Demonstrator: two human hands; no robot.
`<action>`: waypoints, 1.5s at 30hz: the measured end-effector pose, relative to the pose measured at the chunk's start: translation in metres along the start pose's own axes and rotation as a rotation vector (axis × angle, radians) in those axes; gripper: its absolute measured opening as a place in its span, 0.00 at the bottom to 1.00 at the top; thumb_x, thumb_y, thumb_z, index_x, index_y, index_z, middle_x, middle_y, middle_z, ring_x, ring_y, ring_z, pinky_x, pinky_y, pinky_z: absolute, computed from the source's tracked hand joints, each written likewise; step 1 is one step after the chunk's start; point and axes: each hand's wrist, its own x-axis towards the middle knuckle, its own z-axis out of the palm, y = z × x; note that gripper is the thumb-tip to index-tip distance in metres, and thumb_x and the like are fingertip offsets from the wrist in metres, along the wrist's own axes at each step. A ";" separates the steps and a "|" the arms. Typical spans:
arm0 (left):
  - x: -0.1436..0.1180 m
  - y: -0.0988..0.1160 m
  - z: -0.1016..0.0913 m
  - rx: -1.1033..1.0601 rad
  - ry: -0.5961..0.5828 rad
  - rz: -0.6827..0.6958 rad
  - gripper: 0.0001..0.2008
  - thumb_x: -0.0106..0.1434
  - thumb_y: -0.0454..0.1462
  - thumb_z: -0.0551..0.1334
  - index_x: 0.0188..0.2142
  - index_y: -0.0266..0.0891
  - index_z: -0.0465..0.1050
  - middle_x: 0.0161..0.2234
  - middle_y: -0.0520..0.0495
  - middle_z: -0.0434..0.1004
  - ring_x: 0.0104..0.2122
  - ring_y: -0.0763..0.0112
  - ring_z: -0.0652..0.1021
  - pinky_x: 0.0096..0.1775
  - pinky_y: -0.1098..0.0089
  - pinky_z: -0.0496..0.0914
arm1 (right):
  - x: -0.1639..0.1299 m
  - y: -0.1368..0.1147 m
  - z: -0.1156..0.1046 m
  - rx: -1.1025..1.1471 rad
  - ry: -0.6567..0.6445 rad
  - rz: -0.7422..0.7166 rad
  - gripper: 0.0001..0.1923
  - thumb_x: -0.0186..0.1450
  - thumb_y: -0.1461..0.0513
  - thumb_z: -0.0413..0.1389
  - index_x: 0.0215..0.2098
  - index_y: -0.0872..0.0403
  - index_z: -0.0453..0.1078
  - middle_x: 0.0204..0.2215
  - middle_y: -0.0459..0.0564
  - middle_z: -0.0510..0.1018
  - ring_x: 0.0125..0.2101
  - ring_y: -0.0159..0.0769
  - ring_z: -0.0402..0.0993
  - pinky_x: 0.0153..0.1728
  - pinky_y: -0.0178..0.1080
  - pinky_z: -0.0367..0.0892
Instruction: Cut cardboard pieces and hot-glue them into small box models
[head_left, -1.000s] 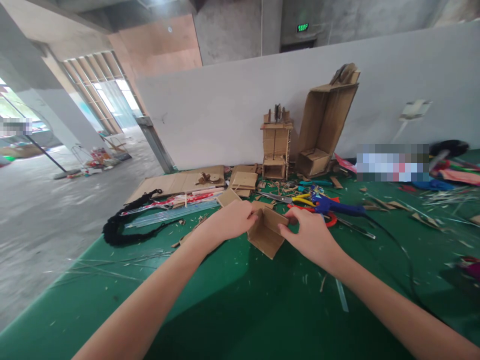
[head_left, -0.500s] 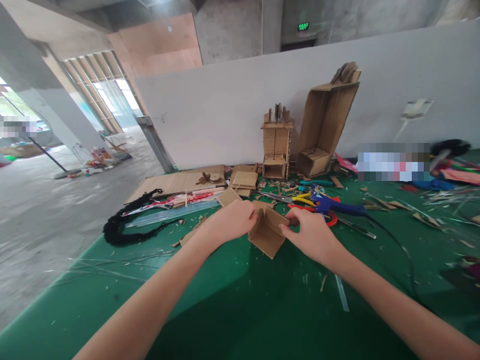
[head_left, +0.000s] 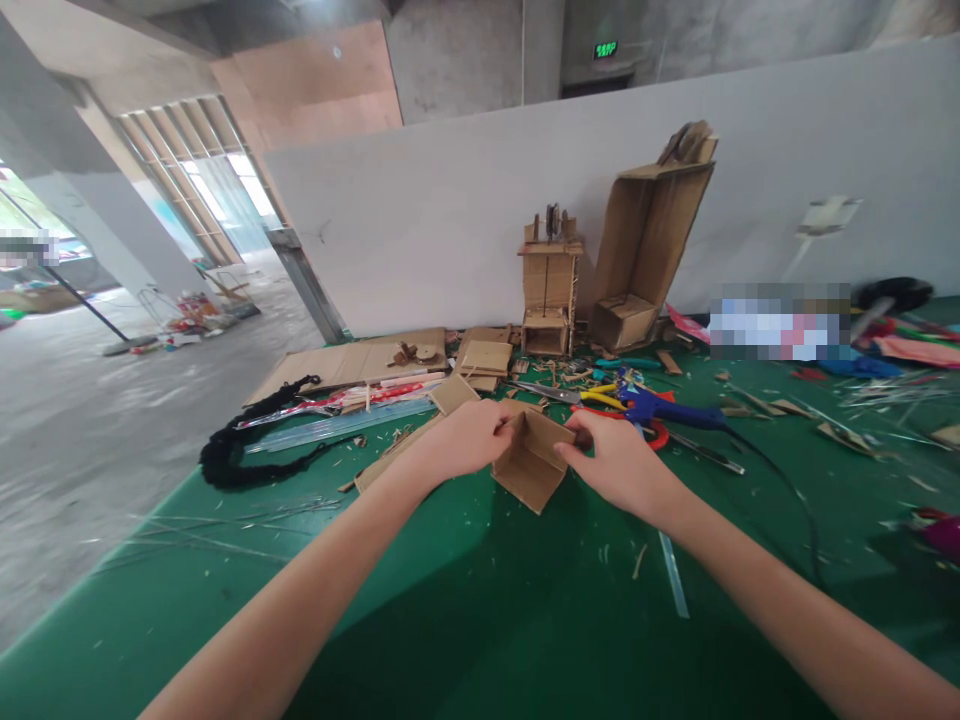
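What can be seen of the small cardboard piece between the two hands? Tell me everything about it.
The cardboard piece is plain brown corrugated board, folded or joined into an open corner: upright panels meeting at an angle above a flat flap that points toward the camera. It rests on the green table, near its middle. The left hand grips its left panel and the right hand pinches the top edge of its right panel. Its surfaces look bare, with no print. Whether the joints are glued cannot be told.
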 end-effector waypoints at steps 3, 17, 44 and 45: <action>0.001 -0.001 0.000 -0.059 -0.002 0.035 0.11 0.58 0.33 0.50 0.21 0.40 0.51 0.19 0.55 0.57 0.20 0.76 0.59 0.24 0.70 0.51 | 0.000 0.002 0.001 -0.017 0.014 -0.004 0.03 0.58 0.63 0.54 0.31 0.55 0.67 0.29 0.51 0.78 0.29 0.38 0.74 0.29 0.38 0.63; 0.001 -0.005 0.002 -0.046 0.010 0.059 0.08 0.54 0.33 0.51 0.20 0.40 0.53 0.19 0.55 0.55 0.21 0.75 0.59 0.25 0.68 0.48 | -0.001 0.002 0.003 -0.044 0.022 -0.017 0.02 0.60 0.63 0.54 0.32 0.54 0.67 0.31 0.52 0.79 0.32 0.41 0.75 0.31 0.39 0.65; 0.001 -0.003 0.006 -0.048 0.052 0.068 0.06 0.55 0.35 0.52 0.23 0.39 0.62 0.21 0.54 0.64 0.22 0.75 0.63 0.25 0.70 0.51 | -0.005 0.004 0.010 -0.166 0.054 -0.029 0.07 0.61 0.61 0.52 0.36 0.55 0.68 0.31 0.55 0.79 0.33 0.45 0.76 0.29 0.40 0.63; 0.000 -0.002 0.006 -0.041 0.055 0.070 0.06 0.55 0.35 0.52 0.23 0.39 0.62 0.21 0.54 0.64 0.22 0.74 0.63 0.25 0.70 0.51 | -0.004 0.004 0.010 -0.160 0.052 -0.026 0.06 0.61 0.61 0.52 0.35 0.55 0.68 0.31 0.54 0.78 0.33 0.45 0.76 0.29 0.40 0.63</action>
